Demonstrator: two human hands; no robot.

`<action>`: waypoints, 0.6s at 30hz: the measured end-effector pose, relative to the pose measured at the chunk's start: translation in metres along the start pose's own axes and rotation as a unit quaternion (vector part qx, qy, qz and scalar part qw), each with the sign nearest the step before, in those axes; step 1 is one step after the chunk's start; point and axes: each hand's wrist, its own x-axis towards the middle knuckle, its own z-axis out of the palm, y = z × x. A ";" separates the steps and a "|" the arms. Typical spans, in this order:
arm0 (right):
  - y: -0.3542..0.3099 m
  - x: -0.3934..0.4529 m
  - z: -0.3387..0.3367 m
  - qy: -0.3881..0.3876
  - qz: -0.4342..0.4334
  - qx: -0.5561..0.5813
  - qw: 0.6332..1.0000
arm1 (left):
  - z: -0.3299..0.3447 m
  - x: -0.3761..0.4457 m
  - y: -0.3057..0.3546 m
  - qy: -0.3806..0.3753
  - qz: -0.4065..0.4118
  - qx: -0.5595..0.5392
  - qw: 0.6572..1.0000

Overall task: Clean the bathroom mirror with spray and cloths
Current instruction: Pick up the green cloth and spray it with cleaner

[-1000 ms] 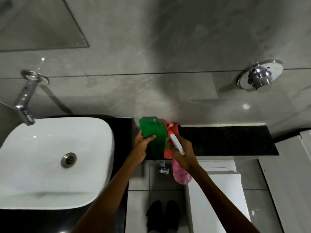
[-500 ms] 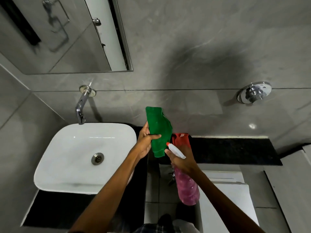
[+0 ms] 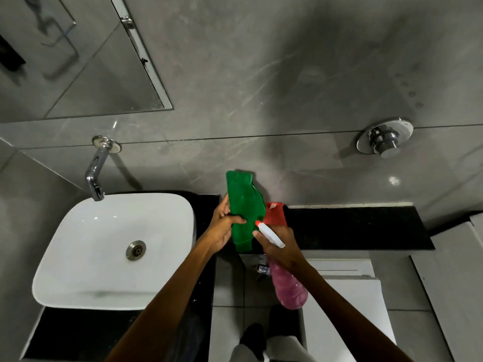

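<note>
Nozzle of the pink plastic spray bottle (image 3: 286, 286), gripped in the right hand (image 3: 281, 246), seemingly points left at the upright folded green cloth (image 3: 244, 207) pinched in the left hand (image 3: 222, 227), mirror (image 3: 78, 58) up-left.

You're working in dim, flat light. A broad soft shadow darkens the grey wall (image 3: 274, 74) toward 12 o'clock. Small glare spots sit on the tile near 3 o'clock and on the white basin (image 3: 109, 246) at 9 o'clock. The mirror (image 3: 65, 61) at 10 o'clock looks smeared and blurred, and straight lines bow toward the edges.
</note>
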 end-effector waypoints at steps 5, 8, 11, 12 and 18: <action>0.058 0.023 -0.047 0.002 0.046 -0.043 0.998 | 0.018 0.018 -0.015 0.017 -0.031 -0.028 0.999; 0.091 0.048 -0.073 0.082 0.085 -0.029 0.993 | 0.024 0.029 -0.023 0.011 -0.044 -0.040 0.998; 0.107 0.078 -0.087 0.168 0.110 0.022 0.979 | 0.030 0.037 -0.027 0.011 -0.058 -0.049 0.997; 0.111 0.088 -0.090 0.181 0.114 0.034 0.976 | 0.031 0.038 -0.028 0.010 -0.060 -0.053 0.997; 0.128 0.125 -0.106 0.204 0.121 0.039 0.971 | 0.032 0.040 -0.038 0.016 -0.077 -0.046 0.996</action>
